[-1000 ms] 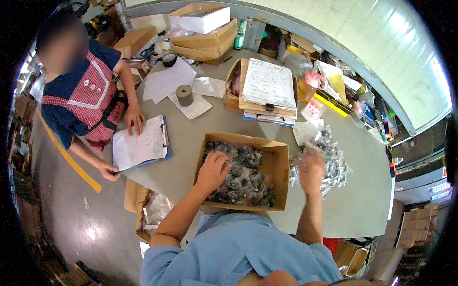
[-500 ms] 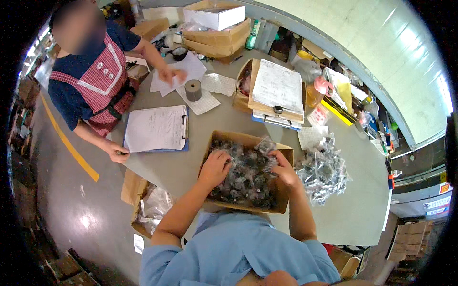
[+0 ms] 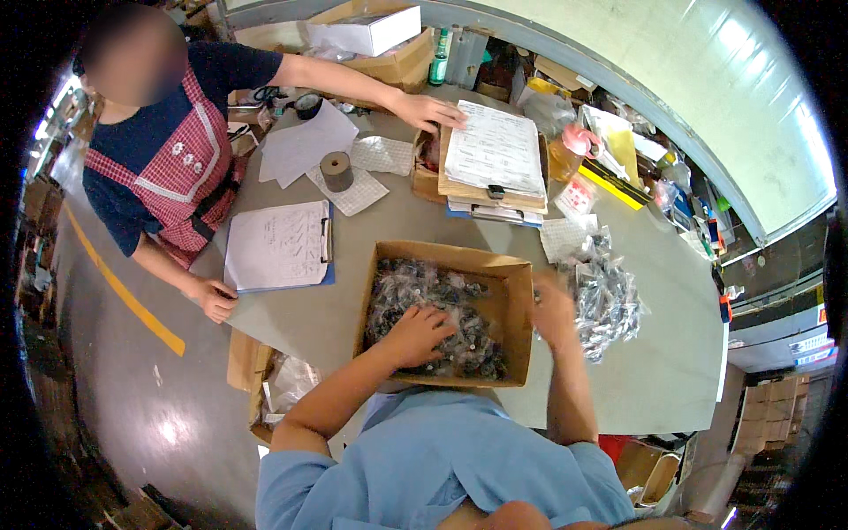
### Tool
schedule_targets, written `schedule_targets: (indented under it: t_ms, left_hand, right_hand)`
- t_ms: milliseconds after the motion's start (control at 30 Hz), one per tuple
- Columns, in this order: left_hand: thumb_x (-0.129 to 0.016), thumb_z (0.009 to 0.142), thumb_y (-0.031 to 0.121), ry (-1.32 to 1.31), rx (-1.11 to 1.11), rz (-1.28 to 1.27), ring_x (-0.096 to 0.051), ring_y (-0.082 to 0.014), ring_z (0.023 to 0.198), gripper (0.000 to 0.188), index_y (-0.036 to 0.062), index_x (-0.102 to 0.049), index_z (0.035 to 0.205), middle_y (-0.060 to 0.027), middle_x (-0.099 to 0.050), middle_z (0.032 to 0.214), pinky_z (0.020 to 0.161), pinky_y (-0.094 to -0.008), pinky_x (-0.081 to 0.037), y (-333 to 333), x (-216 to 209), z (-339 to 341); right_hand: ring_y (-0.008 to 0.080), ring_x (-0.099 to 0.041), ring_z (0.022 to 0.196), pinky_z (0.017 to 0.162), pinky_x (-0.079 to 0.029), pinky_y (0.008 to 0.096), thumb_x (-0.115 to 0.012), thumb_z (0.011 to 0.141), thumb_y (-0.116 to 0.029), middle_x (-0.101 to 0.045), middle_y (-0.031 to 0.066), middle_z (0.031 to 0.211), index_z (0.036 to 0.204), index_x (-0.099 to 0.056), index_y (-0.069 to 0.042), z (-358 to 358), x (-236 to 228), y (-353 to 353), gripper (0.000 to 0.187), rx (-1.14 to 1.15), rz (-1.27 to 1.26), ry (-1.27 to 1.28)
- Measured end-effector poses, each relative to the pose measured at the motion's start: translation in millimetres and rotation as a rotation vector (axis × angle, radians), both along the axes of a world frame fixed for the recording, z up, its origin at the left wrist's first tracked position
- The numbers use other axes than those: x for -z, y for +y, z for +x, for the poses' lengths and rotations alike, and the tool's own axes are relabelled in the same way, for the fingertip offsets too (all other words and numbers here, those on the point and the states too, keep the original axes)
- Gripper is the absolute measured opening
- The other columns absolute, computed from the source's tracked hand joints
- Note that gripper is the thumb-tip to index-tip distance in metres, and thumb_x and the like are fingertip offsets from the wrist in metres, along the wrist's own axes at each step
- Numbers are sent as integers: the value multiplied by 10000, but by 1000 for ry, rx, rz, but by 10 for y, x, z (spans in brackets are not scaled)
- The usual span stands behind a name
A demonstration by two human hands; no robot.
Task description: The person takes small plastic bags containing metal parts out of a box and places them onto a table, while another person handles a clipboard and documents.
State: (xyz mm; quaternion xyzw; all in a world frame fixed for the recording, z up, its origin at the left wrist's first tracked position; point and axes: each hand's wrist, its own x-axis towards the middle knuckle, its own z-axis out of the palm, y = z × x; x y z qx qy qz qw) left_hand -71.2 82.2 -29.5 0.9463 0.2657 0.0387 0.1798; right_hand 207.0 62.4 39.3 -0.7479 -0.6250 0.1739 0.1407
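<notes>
Two bare hands over one bench [image 3: 658, 380]: left hand [image 3: 422, 337] with fingers loosely spread, laid on clear packets of dark parts [image 3: 415, 284] inside one open cardboard box [image 3: 518, 309] at the near edge; right hand [image 3: 553, 309] blurred beside the box's right wall, between it and one heap of bagged parts [image 3: 608, 309] — cannot tell whether open or closed, or holding anything. Too tangled to count, in box and heap alike; hidden from sight beneath the left palm. Near the bench's left edge, one blue clipboard [image 3: 276, 247]; toward the far edge, one grey roll [image 3: 336, 173] and one stack of papers [image 3: 495, 150]. Two co-worker's hands [image 3: 428, 110]: one at the stack's far left corner, one at the bench's left edge. Partly hidden below that edge, one carton [image 3: 243, 367].
</notes>
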Motion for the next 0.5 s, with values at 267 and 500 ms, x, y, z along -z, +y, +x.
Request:
schedule_targets:
  t_ms: [267,500]
  left_hand:
    - [-732,698,274,64,0,-31,-474,-290,1109,521,167,-557,1177,-94,-546,1101,966,-454,-349,-16,-42,-44]
    - [-724,705,270,3,-12,-57,-500,-285,1072,452,160,-579,1119,-91,-560,1060,932,-440,-360,3,127,-54]
  right_hand:
    - [421,-485,1124,939,-423,451,-702,729,-263,-512,190,1245,1245,-463,-134,-723,1169,683,583,-507,-101,-149]
    - [369,-547,1019,847,-457,431,-719,689,-175,-582,173,1060,1101,-506,-93,-444,960,655,471,-404,-198,154]
